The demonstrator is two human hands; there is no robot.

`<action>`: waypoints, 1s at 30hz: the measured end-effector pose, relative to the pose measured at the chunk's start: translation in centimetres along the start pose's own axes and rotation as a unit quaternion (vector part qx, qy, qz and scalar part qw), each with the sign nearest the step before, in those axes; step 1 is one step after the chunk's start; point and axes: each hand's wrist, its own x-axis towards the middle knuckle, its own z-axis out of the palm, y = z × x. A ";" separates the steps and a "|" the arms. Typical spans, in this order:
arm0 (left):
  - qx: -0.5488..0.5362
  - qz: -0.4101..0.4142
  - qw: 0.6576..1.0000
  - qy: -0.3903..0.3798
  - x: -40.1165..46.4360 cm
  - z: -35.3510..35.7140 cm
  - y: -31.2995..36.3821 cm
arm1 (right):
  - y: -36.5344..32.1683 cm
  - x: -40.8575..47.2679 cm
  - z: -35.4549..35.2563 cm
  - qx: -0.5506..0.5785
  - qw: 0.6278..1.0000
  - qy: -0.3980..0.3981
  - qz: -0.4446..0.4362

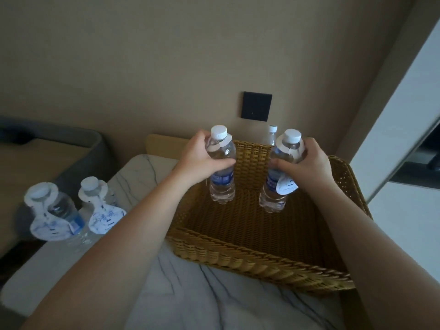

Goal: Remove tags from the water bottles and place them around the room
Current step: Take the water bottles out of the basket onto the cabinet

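Note:
Two clear water bottles with white caps and blue labels stand upright inside a woven wicker basket [252,254]. My left hand [202,160] grips the left bottle [222,184] round its shoulder; a white tag collar sits at its neck. My right hand [309,163] grips the right bottle [273,191], whose white paper tag [287,185] hangs from the neck down its side. On the marble table at the left stand two more bottles [60,210] [100,206], each wearing a white-and-blue tag.
The basket sits on a white marble tabletop [214,301] against a beige wall with a black switch plate [257,106]. Another bottle top [271,134] shows behind the basket. A grey upholstered seat [47,148] lies to the left and a white panel to the right.

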 end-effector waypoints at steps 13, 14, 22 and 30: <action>0.018 0.012 0.990 0.141 -9.3 -17.9 4.4 | -18.2 -7.7 2.7 0.165 0.980 -0.049 -0.095; 0.026 0.009 0.988 0.150 -10.3 -18.9 3.8 | -19.1 -8.6 3.5 0.170 0.979 -0.058 -0.096; 0.068 -0.006 0.979 0.191 -17.2 -23.6 -2.5 | -22.3 -16.3 11.1 0.157 0.980 -0.091 -0.076; 0.053 -0.030 0.976 0.209 -22.1 -21.1 -10.0 | -18.9 -22.5 18.4 0.075 0.993 -0.061 -0.061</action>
